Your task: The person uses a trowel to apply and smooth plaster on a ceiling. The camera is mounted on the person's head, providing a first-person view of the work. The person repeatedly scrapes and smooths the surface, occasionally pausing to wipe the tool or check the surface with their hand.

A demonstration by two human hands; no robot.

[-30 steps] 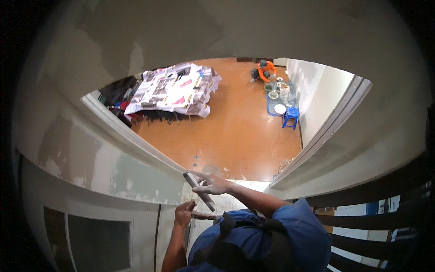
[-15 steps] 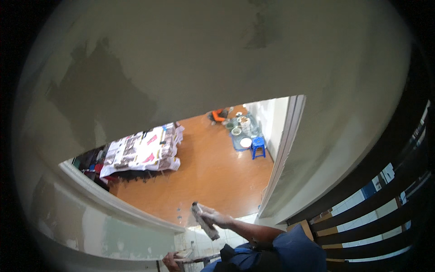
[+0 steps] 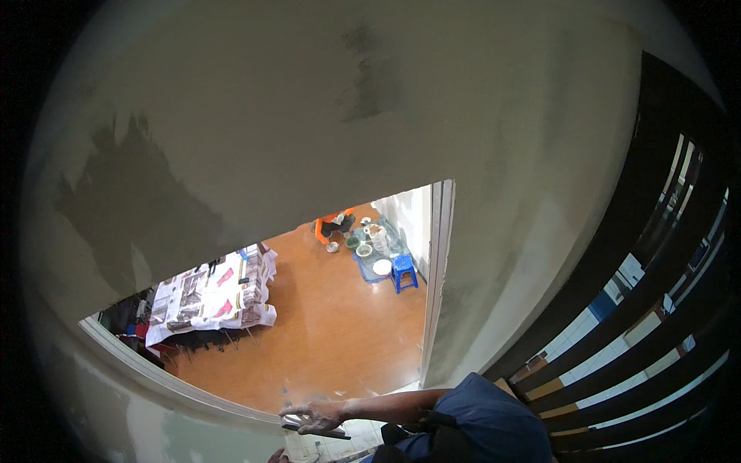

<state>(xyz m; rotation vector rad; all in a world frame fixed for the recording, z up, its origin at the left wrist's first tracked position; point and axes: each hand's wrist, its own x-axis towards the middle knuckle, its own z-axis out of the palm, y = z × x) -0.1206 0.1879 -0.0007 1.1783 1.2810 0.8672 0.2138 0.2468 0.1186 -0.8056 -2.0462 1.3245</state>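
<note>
My right hand (image 3: 320,417), dusted with white, is low in the middle, in front of the doorway. Its fingers are closed around a plastering trowel (image 3: 336,436), seen nearly edge-on as a thin dark strip. Only a small part of my left hand (image 3: 278,457) shows at the lower edge, below the right one. It looks curled, and what it grips is mostly cut off. Above and ahead spreads a grey skim-coated wall (image 3: 255,92) with a darker damp-looking patch (image 3: 139,201) at the left and a smaller smear (image 3: 367,81) near the top.
A doorway frame (image 3: 438,285) opens onto an orange-brown floor (image 3: 332,332). Beyond it are a sheet-covered table (image 3: 208,289), a blue stool (image 3: 403,272), several buckets (image 3: 382,266) on a sheet, and a crouching person in orange (image 3: 336,224). Dark slats (image 3: 602,363) stand at my right.
My right hand has moved left and down, turning the trowel from upright-slanted to nearly level. My left hand has sunk towards the lower edge. The view has swung to the right.
</note>
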